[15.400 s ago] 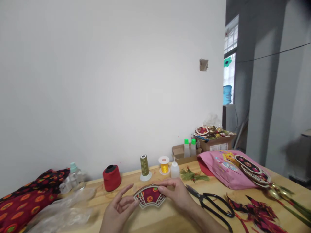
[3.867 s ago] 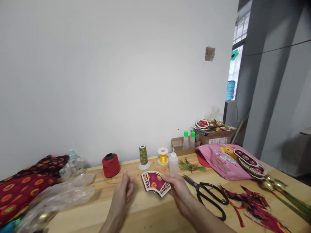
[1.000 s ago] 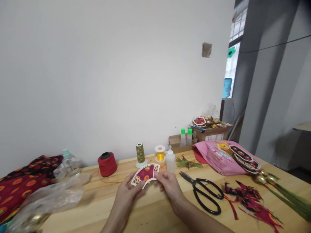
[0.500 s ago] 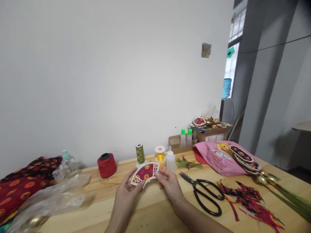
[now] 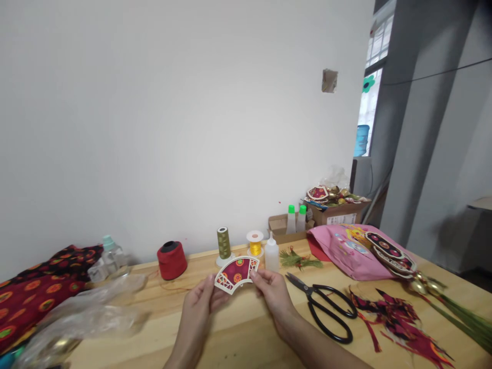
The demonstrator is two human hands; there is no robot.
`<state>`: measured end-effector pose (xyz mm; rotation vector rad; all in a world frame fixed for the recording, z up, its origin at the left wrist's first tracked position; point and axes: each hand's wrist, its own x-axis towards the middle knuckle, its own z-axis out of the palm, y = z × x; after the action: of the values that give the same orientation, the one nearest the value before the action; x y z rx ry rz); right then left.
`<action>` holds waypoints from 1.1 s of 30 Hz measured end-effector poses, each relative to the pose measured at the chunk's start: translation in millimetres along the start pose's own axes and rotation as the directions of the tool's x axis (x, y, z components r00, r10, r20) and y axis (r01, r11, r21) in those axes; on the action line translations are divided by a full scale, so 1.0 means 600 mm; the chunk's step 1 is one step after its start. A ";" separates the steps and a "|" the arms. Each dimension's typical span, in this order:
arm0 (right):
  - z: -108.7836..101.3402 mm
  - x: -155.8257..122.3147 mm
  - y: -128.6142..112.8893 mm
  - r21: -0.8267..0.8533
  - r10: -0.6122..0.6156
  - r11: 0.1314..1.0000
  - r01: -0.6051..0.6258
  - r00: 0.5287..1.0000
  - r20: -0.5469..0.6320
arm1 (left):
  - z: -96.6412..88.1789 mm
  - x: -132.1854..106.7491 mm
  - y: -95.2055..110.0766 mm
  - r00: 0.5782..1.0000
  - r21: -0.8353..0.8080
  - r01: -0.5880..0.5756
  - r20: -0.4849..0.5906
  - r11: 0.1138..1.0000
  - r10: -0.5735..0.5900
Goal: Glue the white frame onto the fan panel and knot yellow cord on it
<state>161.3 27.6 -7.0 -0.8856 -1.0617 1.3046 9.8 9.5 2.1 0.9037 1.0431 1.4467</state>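
A fan-shaped ornament (image 5: 236, 275) with a pale cut-out frame and dark red flowered fabric is held up above the wooden table. At its right end, my right hand (image 5: 273, 294) pinches the frame between thumb and fingers. My left hand (image 5: 198, 305) is closed at the left end, its thumb along the edge and its fingers partly hidden behind the piece. Just behind the ornament stand a green thread spool (image 5: 223, 243), a yellow cord spool (image 5: 254, 245) and a white squeeze bottle (image 5: 271, 254). Black-handled scissors (image 5: 325, 307) lie right of my right hand.
On the left are a red thread cone (image 5: 171, 260), flowered fabric (image 5: 34, 297) and clear plastic bags (image 5: 96, 318). To the right lie fabric scraps (image 5: 400, 318), a pink bag (image 5: 342, 251) bearing tasselled ornaments (image 5: 388, 251), and a filled cardboard box (image 5: 338, 212).
My left thumb has moved off the ornament's front to its left edge. The ornament has tipped slightly. The whole view has shifted a little.
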 end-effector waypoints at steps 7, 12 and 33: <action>0.001 -0.001 -0.002 0.042 -0.003 0.999 0.002 1.000 0.003 | -0.005 -0.003 0.002 0.999 0.013 0.020 -0.033 1.000 -0.019; 0.002 -0.001 -0.001 0.086 -0.027 0.996 0.025 0.999 0.031 | 0.000 -0.001 -0.001 1.000 -0.017 0.006 0.008 1.000 -0.006; 0.003 0.000 0.005 0.053 -0.062 0.997 0.061 0.998 0.014 | 0.014 -0.001 -0.002 0.995 0.080 -0.053 0.086 0.995 0.046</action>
<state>158.7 27.8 -9.0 -0.7984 -1.0549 1.2842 18.3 9.9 4.0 1.0470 1.0297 1.4033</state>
